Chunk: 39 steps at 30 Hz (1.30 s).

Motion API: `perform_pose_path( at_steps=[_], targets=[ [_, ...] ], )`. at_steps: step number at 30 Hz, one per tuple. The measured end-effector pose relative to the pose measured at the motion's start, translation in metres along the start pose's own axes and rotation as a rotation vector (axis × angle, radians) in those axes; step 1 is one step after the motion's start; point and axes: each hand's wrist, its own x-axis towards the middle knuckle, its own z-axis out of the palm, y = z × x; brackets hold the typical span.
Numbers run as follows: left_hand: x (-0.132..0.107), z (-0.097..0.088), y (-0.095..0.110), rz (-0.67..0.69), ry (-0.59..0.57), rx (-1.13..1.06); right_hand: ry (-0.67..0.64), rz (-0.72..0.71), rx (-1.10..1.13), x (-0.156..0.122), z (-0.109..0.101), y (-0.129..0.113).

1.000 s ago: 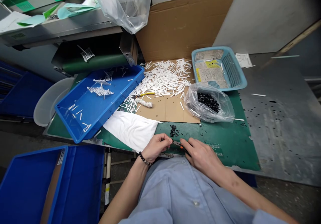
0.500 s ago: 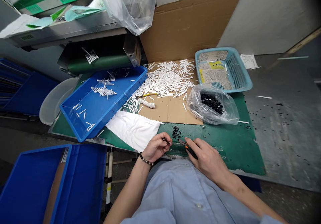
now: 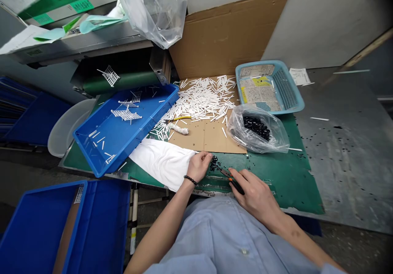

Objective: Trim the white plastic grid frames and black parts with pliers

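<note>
My right hand [image 3: 256, 194] is closed around side cutters [image 3: 233, 183] with black and orange handles. Their dark jaws point up and left, close to a small pile of shiny black parts [image 3: 214, 164] on the green mat. At the left edge of that pile is my left hand [image 3: 198, 167], thumb and fingers pinched together. Whatever lies between those fingertips is too small and covered to make out. Beneath and left of this wrist spreads a white cloth [image 3: 162, 161].
A clear plastic bag [image 3: 276, 137] of black parts stands to the right, before a light-blue basket [image 3: 299, 102]. White sticks [image 3: 202, 100] cover the cardboard behind, with yellow-handled pliers [image 3: 181, 118] among them. A blue tray [image 3: 107, 143] with white lattice pieces sits left.
My left hand has moved up and right, from in front of the body to the black pile, its wrist turning over. My right hand and the cutters have hardly moved.
</note>
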Motion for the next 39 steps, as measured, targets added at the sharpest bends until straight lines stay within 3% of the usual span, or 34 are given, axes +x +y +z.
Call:
perform_pose_path(
  at_steps=[4, 9, 12, 17, 20, 28, 39],
  targets=[
    [0.011, 0.006, -0.004, 0.178, -0.01, 0.253, 0.017, 0.013, -0.006, -0.001, -0.001, 0.002],
    [0.008, 0.002, -0.005, 0.119, -0.02, 0.289, 0.016, 0.03, 0.011, -0.001, -0.001, 0.005],
    [0.002, -0.004, -0.004, 0.032, -0.026, 0.124, 0.004, 0.04, 0.021, 0.0, 0.0, 0.005],
    [-0.012, -0.012, -0.002, -0.233, -0.132, -0.416, -0.028, 0.023, 0.033, 0.005, -0.003, 0.002],
    [-0.02, -0.014, 0.002, -0.274, -0.162, -0.594, -0.058, 0.003, 0.021, 0.008, -0.006, -0.002],
    [-0.034, -0.014, 0.015, -0.307, -0.251, -0.671, -0.131, -0.043, -0.041, 0.014, -0.011, -0.008],
    [-0.036, -0.014, 0.014, -0.32, -0.302, -0.646, -0.191, -0.03, -0.135, 0.015, -0.014, -0.01]
  ],
)
